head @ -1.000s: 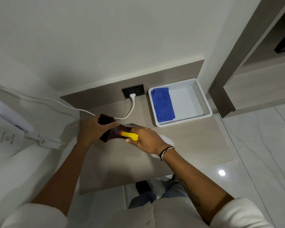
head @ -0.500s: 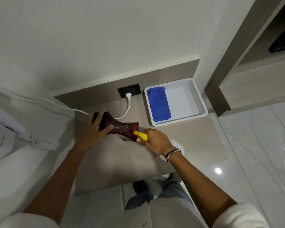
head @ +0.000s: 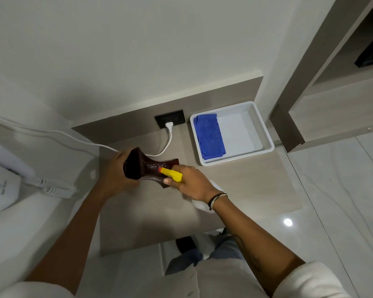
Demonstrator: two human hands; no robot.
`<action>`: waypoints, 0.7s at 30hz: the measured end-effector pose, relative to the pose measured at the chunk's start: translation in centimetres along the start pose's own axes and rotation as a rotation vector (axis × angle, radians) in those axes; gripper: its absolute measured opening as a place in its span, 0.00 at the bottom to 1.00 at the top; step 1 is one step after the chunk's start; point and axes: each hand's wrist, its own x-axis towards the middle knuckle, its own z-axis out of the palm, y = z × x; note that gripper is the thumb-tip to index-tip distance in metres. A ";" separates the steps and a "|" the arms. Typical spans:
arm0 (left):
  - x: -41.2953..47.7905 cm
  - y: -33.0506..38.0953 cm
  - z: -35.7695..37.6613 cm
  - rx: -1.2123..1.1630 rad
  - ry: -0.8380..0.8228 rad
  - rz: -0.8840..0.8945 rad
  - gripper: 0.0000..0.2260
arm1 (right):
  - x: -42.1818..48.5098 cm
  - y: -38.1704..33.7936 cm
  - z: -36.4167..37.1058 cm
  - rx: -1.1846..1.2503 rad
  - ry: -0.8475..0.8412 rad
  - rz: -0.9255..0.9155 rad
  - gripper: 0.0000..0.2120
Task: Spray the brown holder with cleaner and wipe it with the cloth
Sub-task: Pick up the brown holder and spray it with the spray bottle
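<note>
The dark brown holder [head: 146,167] lies on its side just above the wooden tabletop [head: 246,181], waisted in the middle, its open mouth facing left. My left hand [head: 116,173] grips its wide left end. My right hand [head: 192,183] is closed around a white spray bottle [head: 202,204] whose yellow nozzle [head: 171,173] points at the holder's narrow middle, almost touching it. Most of the bottle is hidden under my hand and wrist. The folded blue cloth [head: 210,136] lies in the left half of a white tray [head: 267,145] at the back right.
A white cable [head: 167,143] runs from a black wall socket [head: 170,121] across the table's back left. A white phone with a coiled cord [head: 56,189] sits on the bed at left. A wooden cabinet [head: 332,108] stands to the right over glossy floor tiles.
The holder has been turned and tilted in my left hand, its mouth now facing left. My right hand keeps the spray nozzle aimed at its middle, close to it.
</note>
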 end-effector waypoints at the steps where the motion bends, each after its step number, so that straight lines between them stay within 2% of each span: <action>1: 0.0 -0.1 0.0 0.001 -0.002 0.011 0.47 | 0.4 -0.5 -0.1 0.000 0.005 -0.010 0.20; 8: 0.2 -0.3 -0.3 0.083 -0.011 0.020 0.50 | 1.9 -0.2 -0.7 -0.198 -0.026 0.058 0.24; 14: 0.3 0.1 -0.1 0.143 -0.010 0.058 0.49 | 2.0 -0.1 -1.1 -0.061 -0.026 -0.008 0.24; 16: 0.4 0.2 -0.1 0.161 0.000 0.069 0.48 | 2.2 -0.2 -0.9 -0.108 -0.014 -0.011 0.23; 21: 0.6 0.1 -0.4 0.188 0.002 0.062 0.49 | 1.7 1.2 -1.3 -0.196 -0.013 0.135 0.25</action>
